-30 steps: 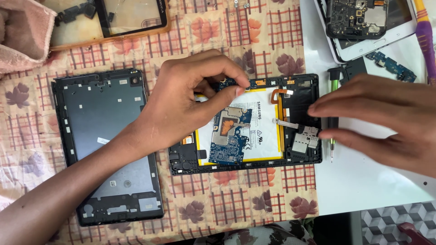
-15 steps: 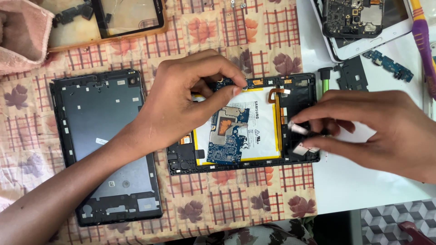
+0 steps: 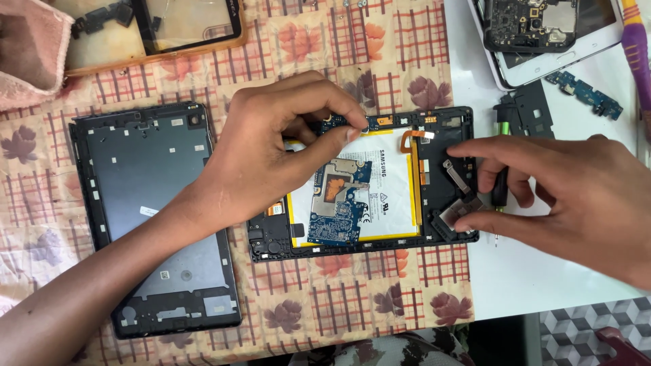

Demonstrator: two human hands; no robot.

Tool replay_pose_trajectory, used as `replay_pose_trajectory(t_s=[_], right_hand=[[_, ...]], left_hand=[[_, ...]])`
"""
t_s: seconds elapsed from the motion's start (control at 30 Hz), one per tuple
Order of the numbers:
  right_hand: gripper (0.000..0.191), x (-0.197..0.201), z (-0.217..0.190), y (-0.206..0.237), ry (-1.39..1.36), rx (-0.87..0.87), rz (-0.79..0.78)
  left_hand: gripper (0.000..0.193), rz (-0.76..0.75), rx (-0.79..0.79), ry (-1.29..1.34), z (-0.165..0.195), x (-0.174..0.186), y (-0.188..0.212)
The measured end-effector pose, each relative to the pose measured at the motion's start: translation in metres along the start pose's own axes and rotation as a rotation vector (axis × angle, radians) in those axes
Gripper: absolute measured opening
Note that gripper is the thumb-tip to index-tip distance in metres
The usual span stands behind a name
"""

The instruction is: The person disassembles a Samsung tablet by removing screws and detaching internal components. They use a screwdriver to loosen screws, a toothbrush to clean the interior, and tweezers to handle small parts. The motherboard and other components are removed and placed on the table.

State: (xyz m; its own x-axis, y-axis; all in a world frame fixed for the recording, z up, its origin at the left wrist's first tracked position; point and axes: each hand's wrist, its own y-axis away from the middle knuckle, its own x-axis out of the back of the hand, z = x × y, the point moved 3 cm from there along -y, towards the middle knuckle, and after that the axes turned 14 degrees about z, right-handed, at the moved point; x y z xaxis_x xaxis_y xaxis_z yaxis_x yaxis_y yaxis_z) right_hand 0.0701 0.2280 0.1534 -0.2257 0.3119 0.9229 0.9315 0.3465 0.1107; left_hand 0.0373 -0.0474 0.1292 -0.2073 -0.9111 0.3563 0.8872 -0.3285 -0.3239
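The left hand [image 3: 271, 142] pinches a small board [image 3: 346, 124] at the opened tablet's [image 3: 444, 234] top edge. The right hand [image 3: 576, 196] grasps a screwdriver [image 3: 500, 193] beside the tablet. A back cover [image 3: 149, 203] lies left of the pinch; a blue circuit board [image 3: 339, 207] lies below it.

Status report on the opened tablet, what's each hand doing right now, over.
Left hand pinching at the opened tablet top edge. Right hand grips a small screwdriver, fingertips on the right edge. Blue circuit board lies loose on the battery.

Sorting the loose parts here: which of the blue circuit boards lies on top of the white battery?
The large blue board with the metal shield, resting on the battery inside the opened tablet; the small blue board lies apart on the white table.
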Motion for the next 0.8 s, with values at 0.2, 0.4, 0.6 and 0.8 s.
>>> replay_pose_trajectory(t_s=[0.2, 0.4, 0.6, 0.8], right_hand=[[0.078, 0.001, -0.005, 0.002, 0.174, -0.223, -0.181], [0.070, -0.001, -0.001, 0.005, 0.116, -0.176, -0.165], [0.049, 0.001, -0.002, 0.005, 0.017, -0.233, -0.089], [0.037, -0.003, 0.022, 0.010, -0.068, -0.223, -0.073]], left_hand=[[0.014, 0.002, -0.006, 0.005, 0.003, 0.000, -0.001], [0.015, -0.006, 0.027, 0.011, 0.002, -0.001, -0.001], [0.014, -0.007, 0.021, 0.012, 0.002, -0.001, 0.000], [0.014, -0.004, 0.019, 0.009, 0.001, -0.001, -0.001]])
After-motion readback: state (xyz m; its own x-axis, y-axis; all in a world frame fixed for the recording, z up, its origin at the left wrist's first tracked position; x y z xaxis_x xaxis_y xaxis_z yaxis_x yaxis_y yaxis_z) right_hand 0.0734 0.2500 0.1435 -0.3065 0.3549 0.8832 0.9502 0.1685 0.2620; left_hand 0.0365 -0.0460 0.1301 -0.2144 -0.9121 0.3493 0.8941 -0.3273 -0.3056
